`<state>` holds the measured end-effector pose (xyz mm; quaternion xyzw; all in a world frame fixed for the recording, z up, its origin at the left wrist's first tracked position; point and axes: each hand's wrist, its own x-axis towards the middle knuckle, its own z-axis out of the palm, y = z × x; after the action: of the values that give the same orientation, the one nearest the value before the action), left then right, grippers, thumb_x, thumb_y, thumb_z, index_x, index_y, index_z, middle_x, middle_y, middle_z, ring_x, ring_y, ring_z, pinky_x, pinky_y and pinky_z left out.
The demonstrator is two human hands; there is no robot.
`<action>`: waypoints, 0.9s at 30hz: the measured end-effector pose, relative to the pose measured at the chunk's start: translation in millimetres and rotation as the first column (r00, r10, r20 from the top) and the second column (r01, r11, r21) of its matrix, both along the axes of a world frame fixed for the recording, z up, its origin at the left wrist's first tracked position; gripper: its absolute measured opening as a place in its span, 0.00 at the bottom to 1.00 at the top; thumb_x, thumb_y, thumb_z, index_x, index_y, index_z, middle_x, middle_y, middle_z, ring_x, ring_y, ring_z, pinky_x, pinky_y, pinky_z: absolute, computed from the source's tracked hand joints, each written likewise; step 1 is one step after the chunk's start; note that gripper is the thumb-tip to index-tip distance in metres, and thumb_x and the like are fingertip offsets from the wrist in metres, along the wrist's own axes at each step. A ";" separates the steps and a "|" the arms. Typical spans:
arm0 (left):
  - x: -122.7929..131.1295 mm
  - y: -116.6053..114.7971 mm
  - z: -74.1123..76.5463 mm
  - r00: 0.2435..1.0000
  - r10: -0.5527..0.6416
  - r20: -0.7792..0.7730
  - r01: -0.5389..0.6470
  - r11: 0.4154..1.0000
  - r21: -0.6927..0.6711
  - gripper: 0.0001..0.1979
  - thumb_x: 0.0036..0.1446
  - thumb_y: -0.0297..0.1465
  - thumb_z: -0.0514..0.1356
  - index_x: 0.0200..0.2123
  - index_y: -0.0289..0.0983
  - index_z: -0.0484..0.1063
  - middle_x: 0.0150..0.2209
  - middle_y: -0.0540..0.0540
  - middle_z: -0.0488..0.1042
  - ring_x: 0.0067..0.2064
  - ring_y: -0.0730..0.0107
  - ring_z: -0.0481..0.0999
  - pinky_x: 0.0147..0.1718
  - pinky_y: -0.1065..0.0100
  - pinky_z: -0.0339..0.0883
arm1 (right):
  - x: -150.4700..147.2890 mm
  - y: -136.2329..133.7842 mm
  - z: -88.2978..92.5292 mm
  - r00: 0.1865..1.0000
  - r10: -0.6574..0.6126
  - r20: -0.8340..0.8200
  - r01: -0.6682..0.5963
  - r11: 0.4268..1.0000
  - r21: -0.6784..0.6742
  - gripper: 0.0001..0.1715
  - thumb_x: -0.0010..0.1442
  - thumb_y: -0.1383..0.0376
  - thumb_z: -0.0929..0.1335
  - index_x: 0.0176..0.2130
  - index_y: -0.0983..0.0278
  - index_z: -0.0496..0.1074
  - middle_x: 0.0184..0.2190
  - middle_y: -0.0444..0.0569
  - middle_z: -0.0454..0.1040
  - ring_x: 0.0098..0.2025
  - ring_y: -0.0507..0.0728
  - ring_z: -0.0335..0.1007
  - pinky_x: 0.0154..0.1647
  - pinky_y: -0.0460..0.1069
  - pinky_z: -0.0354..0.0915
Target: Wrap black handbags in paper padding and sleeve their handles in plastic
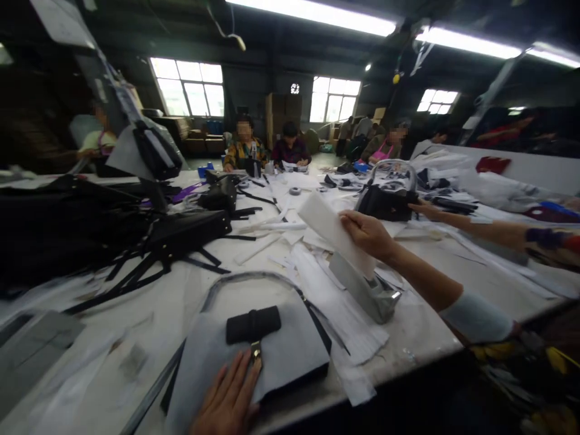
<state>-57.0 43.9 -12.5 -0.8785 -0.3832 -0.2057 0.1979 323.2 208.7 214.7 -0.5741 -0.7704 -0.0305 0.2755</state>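
My left hand (229,396) lies flat with its fingers stretched out on a grey-white handbag (290,356). Its fingertips are beside the gold clasp (256,351) under a black flap strap (254,324), and the arched handle (251,277) lies on the table beyond. My right hand (369,234) is raised off the tabletop and pinches a white flat sheet (324,220). The sheet's lower end meets a grey folded piece (362,290) standing tilted on the table; whether it goes inside cannot be made out.
A co-worker's hand (426,209) touches a black handbag (385,202) at the right. Black bags with loose straps (190,232) pile up on the left. White wrapping sheets (317,284) lie mid-table. Several people sit across the table.
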 end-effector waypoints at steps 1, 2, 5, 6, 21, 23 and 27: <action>1.7 -4.0 6.2 0.999 0.041 0.008 -0.041 0.999 -0.009 0.27 0.69 0.33 0.50 0.69 0.38 0.52 0.64 0.43 0.67 0.61 0.61 0.70 0.59 0.62 0.66 | -23.6 -8.8 -4.6 0.987 0.145 -0.065 -0.147 0.989 -0.031 0.23 0.72 0.55 0.56 0.49 0.63 0.73 0.40 0.48 0.78 0.41 0.56 0.74 0.41 0.46 0.66; 3.9 -7.5 11.3 0.998 0.070 0.010 -0.069 0.997 -0.031 0.26 0.69 0.33 0.50 0.69 0.38 0.53 0.65 0.43 0.65 0.63 0.60 0.68 0.59 0.59 0.66 | -47.7 -17.7 -12.7 0.954 0.273 -0.123 -0.283 0.956 -0.072 0.21 0.71 0.55 0.58 0.48 0.62 0.73 0.40 0.47 0.78 0.41 0.56 0.74 0.41 0.47 0.65; 10.3 -13.7 20.0 0.995 0.093 0.019 -0.089 0.985 -0.149 0.24 0.69 0.32 0.50 0.67 0.38 0.58 0.64 0.41 0.66 0.63 0.57 0.67 0.60 0.55 0.65 | -113.8 -43.7 -52.4 0.876 0.462 -0.140 -0.483 0.838 -0.255 0.14 0.69 0.59 0.62 0.50 0.60 0.71 0.37 0.45 0.78 0.37 0.54 0.74 0.39 0.47 0.65; 11.8 -14.9 21.5 0.994 0.100 0.037 -0.092 0.978 -0.189 0.23 0.69 0.32 0.50 0.65 0.38 0.60 0.61 0.41 0.70 0.62 0.57 0.69 0.59 0.54 0.66 | -130.7 -51.5 -67.3 0.868 0.489 -0.090 -0.491 0.814 -0.310 0.13 0.68 0.60 0.64 0.50 0.61 0.69 0.36 0.46 0.78 0.36 0.55 0.74 0.39 0.47 0.65; 11.4 -14.5 17.7 0.991 0.071 0.113 -0.048 0.979 -0.200 0.22 0.69 0.32 0.51 0.63 0.34 0.63 0.54 0.38 0.76 0.56 0.54 0.74 0.56 0.50 0.68 | -123.0 -95.8 -94.9 0.745 0.662 0.083 -0.587 0.709 -0.392 0.27 0.69 0.53 0.63 0.64 0.57 0.65 0.62 0.56 0.67 0.61 0.63 0.63 0.61 0.59 0.59; 11.7 -13.3 19.3 0.994 0.054 0.093 -0.039 0.987 -0.153 0.23 0.69 0.31 0.50 0.65 0.34 0.59 0.62 0.37 0.69 0.61 0.53 0.69 0.58 0.50 0.66 | -131.1 -97.2 -89.7 0.784 0.619 0.051 -0.579 0.758 -0.300 0.27 0.69 0.53 0.63 0.64 0.56 0.65 0.63 0.55 0.66 0.62 0.61 0.62 0.62 0.58 0.59; 12.8 -15.5 21.3 0.991 0.097 0.086 -0.079 0.978 -0.193 0.21 0.69 0.31 0.50 0.63 0.35 0.63 0.57 0.38 0.73 0.56 0.54 0.74 0.53 0.53 0.70 | -145.4 -106.7 -97.6 0.782 0.619 0.071 -0.589 0.771 -0.244 0.26 0.69 0.52 0.63 0.63 0.54 0.67 0.64 0.54 0.64 0.63 0.62 0.60 0.64 0.60 0.56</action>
<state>-44.2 28.4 8.8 -0.8646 -0.4487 -0.2011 0.1039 177.8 102.0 117.1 -0.3172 -0.9310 0.0984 0.1514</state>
